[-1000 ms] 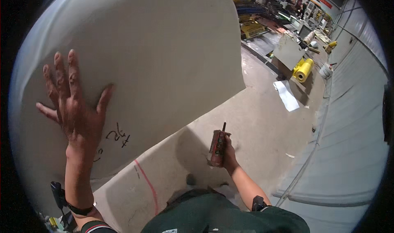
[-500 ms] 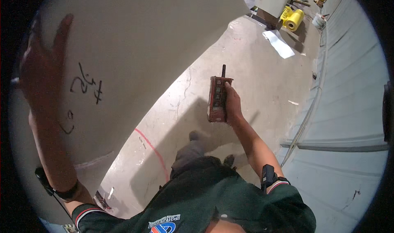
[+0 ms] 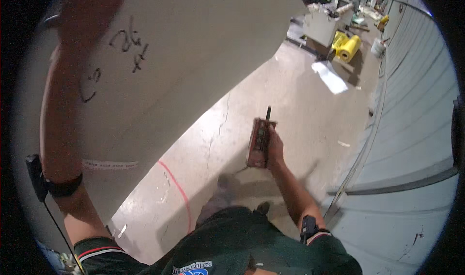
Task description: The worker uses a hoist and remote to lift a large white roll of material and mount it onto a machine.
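Note:
My right hand (image 3: 275,149) is wrapped round a worn reddish handheld remote control (image 3: 258,142) with rows of buttons down its front and a short dark antenna on top. It is held out in front of my body above the floor. A large smooth grey-beige panel (image 3: 193,47) with black handwritten marks fills the upper left. My left hand (image 3: 92,13) is raised at the panel's far left part, dark and smeared, with its fingertips cut off by the rim. Its thumb looks stretched away from the other fingers. Whether the palm presses on the panel I cannot tell.
A curved red line (image 3: 180,185) runs across the concrete floor (image 3: 232,110). Towards the far right lie a white sheet (image 3: 330,77), yellow rolls (image 3: 347,47), a grey box (image 3: 319,25) and a white bucket (image 3: 378,47). A pale blue wall covering (image 3: 411,129) lines the right side.
My left hand has moved up and towards the rim. The panel's marks sit higher and further right in view. The remote control appears lower, still in my right hand.

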`<state>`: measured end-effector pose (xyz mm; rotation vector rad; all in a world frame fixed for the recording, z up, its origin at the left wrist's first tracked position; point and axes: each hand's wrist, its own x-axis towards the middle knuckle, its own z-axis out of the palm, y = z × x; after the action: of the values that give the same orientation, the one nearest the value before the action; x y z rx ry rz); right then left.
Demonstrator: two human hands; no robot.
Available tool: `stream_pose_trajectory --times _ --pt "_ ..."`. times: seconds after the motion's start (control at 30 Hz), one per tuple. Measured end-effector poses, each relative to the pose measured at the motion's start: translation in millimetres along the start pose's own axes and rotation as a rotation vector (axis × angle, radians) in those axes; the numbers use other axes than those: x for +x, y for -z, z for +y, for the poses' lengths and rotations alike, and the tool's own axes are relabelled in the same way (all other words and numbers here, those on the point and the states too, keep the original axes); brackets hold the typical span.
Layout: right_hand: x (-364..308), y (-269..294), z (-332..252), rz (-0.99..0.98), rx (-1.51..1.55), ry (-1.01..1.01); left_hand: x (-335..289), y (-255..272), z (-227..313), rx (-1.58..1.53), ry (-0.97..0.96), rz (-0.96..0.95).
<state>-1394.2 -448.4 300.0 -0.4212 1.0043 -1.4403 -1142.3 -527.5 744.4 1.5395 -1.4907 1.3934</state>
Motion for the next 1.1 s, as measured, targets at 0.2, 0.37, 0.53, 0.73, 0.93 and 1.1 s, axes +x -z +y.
stream_pose_trajectory --times 0.2,0.37,0.53,0.73,0.93,1.1 --pt "-29 17 -14 0.048 0.022 -0.024 36 5 14 -0.144 -0.021 -0.058" --pt "-42 35 -19 0.029 0.038 -0.004 18 6 4 0.305 -0.128 -0.048" --pt "-25 43 -6 -0.017 0.094 0.000 -33 56 -17 0.422 -0.001 -0.170" --pt "-38 49 10 -0.037 0.075 -0.088 -175 95 -128 0.477 0.191 -0.024" --pt "-57 18 37 -0.133 -0.049 -0.100 -295 146 -281 0.692 0.291 0.154" --pt "-75 2 64 -0.151 -0.106 -0.155 -379 157 -477 0.722 0.619 0.205"
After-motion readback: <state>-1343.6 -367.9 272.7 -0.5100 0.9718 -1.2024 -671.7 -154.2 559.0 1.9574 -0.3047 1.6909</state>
